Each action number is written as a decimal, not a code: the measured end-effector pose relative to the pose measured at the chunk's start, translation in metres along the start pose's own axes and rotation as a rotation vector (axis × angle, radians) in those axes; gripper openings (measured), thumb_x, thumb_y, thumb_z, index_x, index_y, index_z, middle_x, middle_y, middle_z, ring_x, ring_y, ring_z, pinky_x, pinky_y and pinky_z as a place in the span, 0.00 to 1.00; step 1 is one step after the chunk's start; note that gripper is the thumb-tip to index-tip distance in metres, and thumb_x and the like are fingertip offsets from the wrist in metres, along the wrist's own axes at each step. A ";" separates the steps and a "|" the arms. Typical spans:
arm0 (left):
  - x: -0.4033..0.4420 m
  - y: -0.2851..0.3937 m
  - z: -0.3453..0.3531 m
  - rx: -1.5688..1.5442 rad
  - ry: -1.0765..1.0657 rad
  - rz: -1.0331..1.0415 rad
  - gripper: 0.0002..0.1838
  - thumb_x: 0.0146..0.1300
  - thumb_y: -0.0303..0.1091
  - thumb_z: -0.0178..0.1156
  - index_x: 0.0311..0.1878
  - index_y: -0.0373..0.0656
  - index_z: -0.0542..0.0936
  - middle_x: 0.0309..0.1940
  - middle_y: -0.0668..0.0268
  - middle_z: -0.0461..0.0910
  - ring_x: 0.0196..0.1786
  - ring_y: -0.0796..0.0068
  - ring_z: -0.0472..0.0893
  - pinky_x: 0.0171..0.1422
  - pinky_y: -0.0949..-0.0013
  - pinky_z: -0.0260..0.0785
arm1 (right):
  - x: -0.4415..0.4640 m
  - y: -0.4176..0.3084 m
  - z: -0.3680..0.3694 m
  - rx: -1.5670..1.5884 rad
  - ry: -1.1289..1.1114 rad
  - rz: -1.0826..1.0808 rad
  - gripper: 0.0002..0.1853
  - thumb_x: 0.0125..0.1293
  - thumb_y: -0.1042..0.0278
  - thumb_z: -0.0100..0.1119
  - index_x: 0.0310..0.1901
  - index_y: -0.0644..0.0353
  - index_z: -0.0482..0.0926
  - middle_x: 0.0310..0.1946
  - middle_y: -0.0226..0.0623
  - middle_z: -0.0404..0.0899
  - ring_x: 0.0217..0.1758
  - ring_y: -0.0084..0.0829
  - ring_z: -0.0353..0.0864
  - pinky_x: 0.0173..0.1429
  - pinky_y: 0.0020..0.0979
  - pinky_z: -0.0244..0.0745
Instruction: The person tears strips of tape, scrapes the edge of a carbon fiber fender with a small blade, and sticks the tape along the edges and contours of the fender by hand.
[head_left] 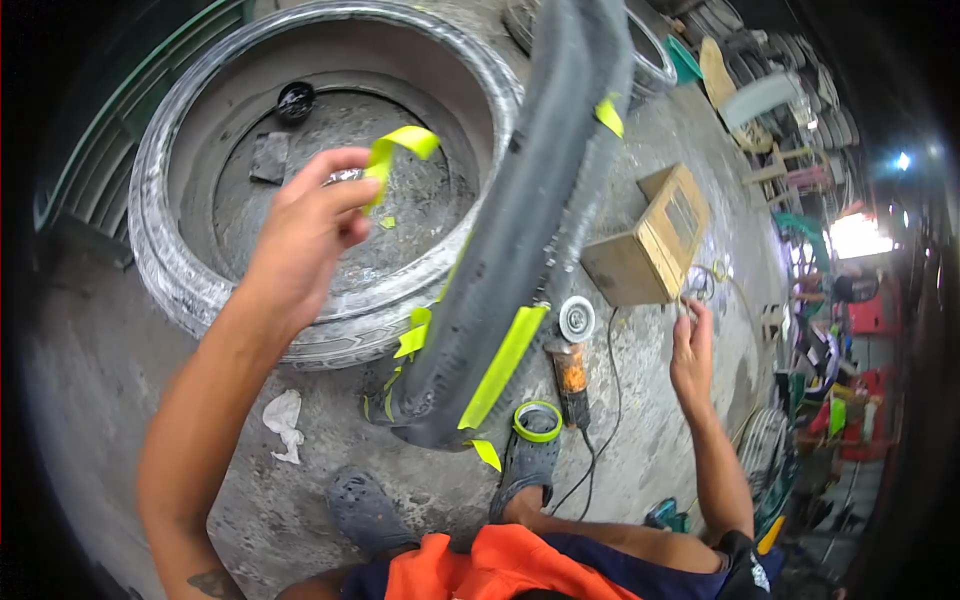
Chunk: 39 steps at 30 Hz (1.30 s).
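Observation:
My left hand (pixel 300 230) pinches a curled strip of yellow-green tape (pixel 405 142) above the opening of a large tire (pixel 160 220). A long, dark grey curved piece (pixel 520 220) stands tilted in front of me. Several strips of the same tape (pixel 503 368) stick to its side and lower end. Off to the right, my right hand (pixel 692 355) is near a cardboard box (pixel 640 262), with thumb and fingers drawn together; what they hold, if anything, is too small to make out. A roll of tape (pixel 538 422) rests by my right shoe.
An angle grinder (pixel 571 370) with an orange body and a black cord (pixel 606 440) lies on the concrete floor. A crumpled white cloth (pixel 284 425) lies at left. Inside the tire are a black cap-like object (pixel 295 102) and a grey block (pixel 269 157). Stacked chairs (pixel 800 70) stand far right.

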<state>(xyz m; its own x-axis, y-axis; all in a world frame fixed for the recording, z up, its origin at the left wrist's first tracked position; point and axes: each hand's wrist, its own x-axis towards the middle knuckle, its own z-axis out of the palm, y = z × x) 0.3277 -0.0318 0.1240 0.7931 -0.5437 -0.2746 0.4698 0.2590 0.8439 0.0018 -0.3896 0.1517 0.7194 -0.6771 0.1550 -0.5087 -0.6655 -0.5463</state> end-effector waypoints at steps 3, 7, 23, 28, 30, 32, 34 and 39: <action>-0.017 0.006 -0.009 0.013 0.032 -0.025 0.18 0.72 0.32 0.61 0.62 0.47 0.73 0.36 0.77 0.73 0.34 0.86 0.70 0.47 0.75 0.63 | 0.039 0.047 0.010 -0.160 0.092 -0.212 0.17 0.80 0.65 0.54 0.62 0.66 0.72 0.42 0.46 0.81 0.44 0.37 0.81 0.49 0.37 0.74; -0.036 0.009 -0.026 0.037 0.125 -0.028 0.16 0.74 0.34 0.58 0.62 0.49 0.71 0.34 0.78 0.72 0.31 0.87 0.70 0.45 0.74 0.65 | 0.094 0.088 0.018 -0.231 0.135 -0.269 0.16 0.77 0.67 0.57 0.60 0.65 0.77 0.46 0.54 0.82 0.46 0.50 0.83 0.52 0.44 0.76; -0.121 0.050 0.074 1.161 -0.379 0.232 0.56 0.52 0.44 0.79 0.81 0.34 0.60 0.23 0.71 0.70 0.27 0.79 0.71 0.36 0.74 0.64 | 0.175 0.211 0.039 -0.308 0.153 -0.251 0.18 0.77 0.65 0.55 0.64 0.42 0.84 0.40 0.51 0.76 0.46 0.51 0.77 0.54 0.46 0.73; -0.083 0.049 0.130 1.550 -0.514 0.426 0.70 0.50 0.65 0.77 0.84 0.34 0.50 0.20 0.64 0.70 0.23 0.68 0.73 0.31 0.65 0.64 | 0.188 0.236 0.041 -0.344 0.220 -0.241 0.18 0.78 0.64 0.53 0.65 0.39 0.83 0.40 0.54 0.77 0.45 0.52 0.79 0.53 0.47 0.74; -0.077 0.049 0.142 1.630 -0.515 0.366 0.71 0.50 0.67 0.76 0.84 0.34 0.48 0.19 0.63 0.71 0.22 0.65 0.74 0.30 0.63 0.66 | 0.189 0.239 0.042 -0.377 0.209 -0.194 0.19 0.79 0.60 0.51 0.67 0.36 0.81 0.44 0.55 0.77 0.49 0.53 0.79 0.55 0.48 0.74; -0.076 0.048 0.146 1.708 -0.519 0.307 0.72 0.50 0.69 0.75 0.84 0.33 0.47 0.19 0.61 0.71 0.21 0.61 0.75 0.30 0.60 0.67 | 0.187 0.239 0.044 -0.479 0.196 -0.113 0.21 0.81 0.53 0.48 0.70 0.34 0.77 0.50 0.53 0.77 0.54 0.53 0.78 0.60 0.50 0.73; -0.085 0.044 0.145 1.744 -0.481 0.304 0.69 0.53 0.67 0.75 0.83 0.32 0.48 0.17 0.61 0.71 0.20 0.59 0.77 0.29 0.58 0.67 | 0.181 0.236 0.046 -0.501 0.199 -0.075 0.22 0.81 0.49 0.47 0.72 0.33 0.75 0.53 0.51 0.76 0.57 0.52 0.77 0.62 0.53 0.70; -0.107 0.042 0.133 1.751 -0.500 0.263 0.67 0.55 0.64 0.75 0.82 0.30 0.49 0.16 0.62 0.72 0.20 0.59 0.77 0.28 0.58 0.67 | 0.175 0.229 0.051 -0.541 0.178 0.006 0.24 0.80 0.44 0.46 0.74 0.30 0.72 0.59 0.47 0.73 0.64 0.50 0.72 0.68 0.60 0.62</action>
<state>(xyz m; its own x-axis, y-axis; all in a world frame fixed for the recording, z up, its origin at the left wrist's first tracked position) 0.2110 -0.0682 0.2504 0.4408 -0.8746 -0.2017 -0.7865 -0.4847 0.3827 0.0348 -0.6444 0.0118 0.6486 -0.6930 0.3148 -0.7162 -0.6956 -0.0558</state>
